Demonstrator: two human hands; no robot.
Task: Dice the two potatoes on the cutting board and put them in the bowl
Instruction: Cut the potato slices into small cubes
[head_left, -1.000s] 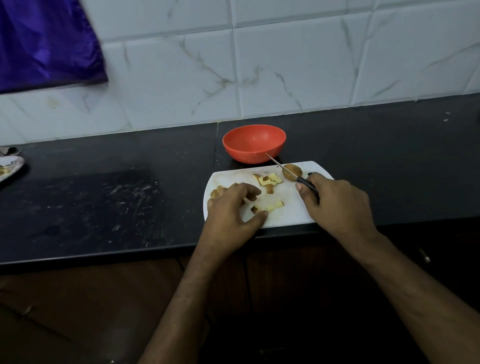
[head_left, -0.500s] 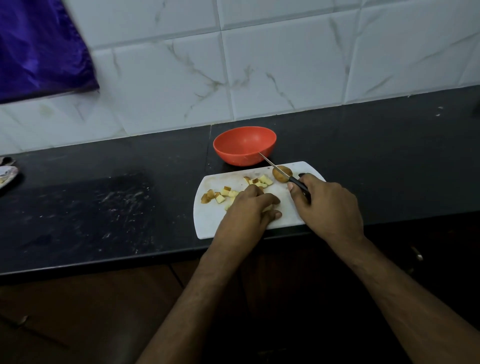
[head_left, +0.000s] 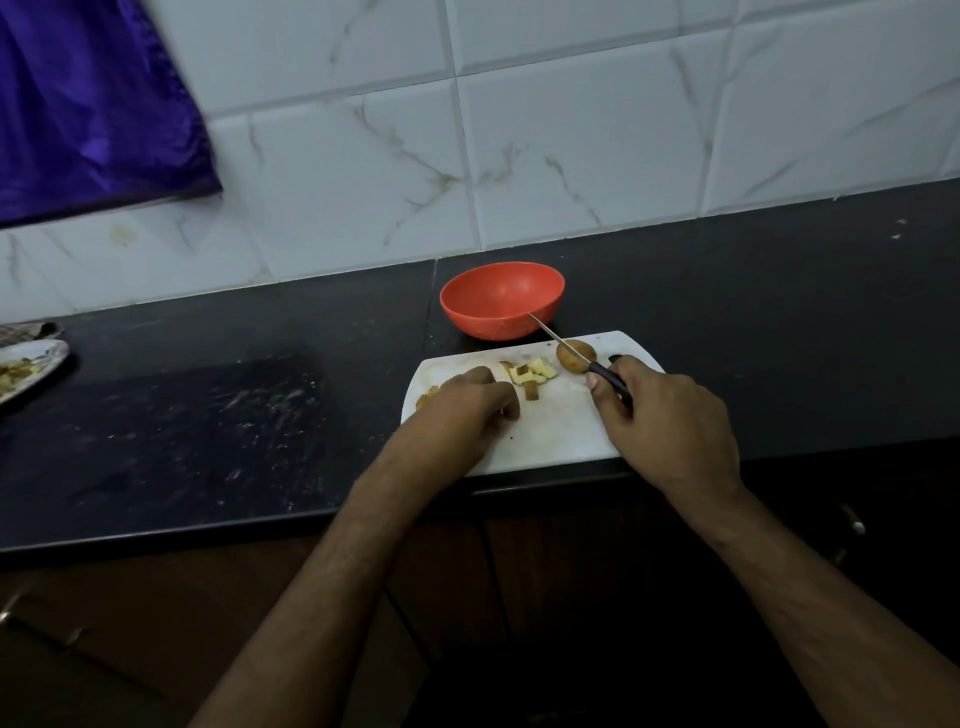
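The right hand (head_left: 670, 421) grips a black-handled knife (head_left: 582, 358). The left hand (head_left: 467, 402), fingers curled, covers potato cubes (head_left: 530, 373) on the white cutting board (head_left: 550, 436). A whole potato (head_left: 574, 358) lies just beyond the right hand, the red bowl (head_left: 501, 299) behind it.

Home kitchen: tiled wall (head_left: 571, 130), black countertop (head_left: 753, 312).

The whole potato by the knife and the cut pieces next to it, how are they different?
The whole potato is one rounded brown lump, uncut; the cut pieces are small angular chunks showing pale yellow flesh. The knife, held by the right hand, passes over the whole potato; the cut pieces lie loose by the left hand. Both sit on the cutting board, none in the bowl.
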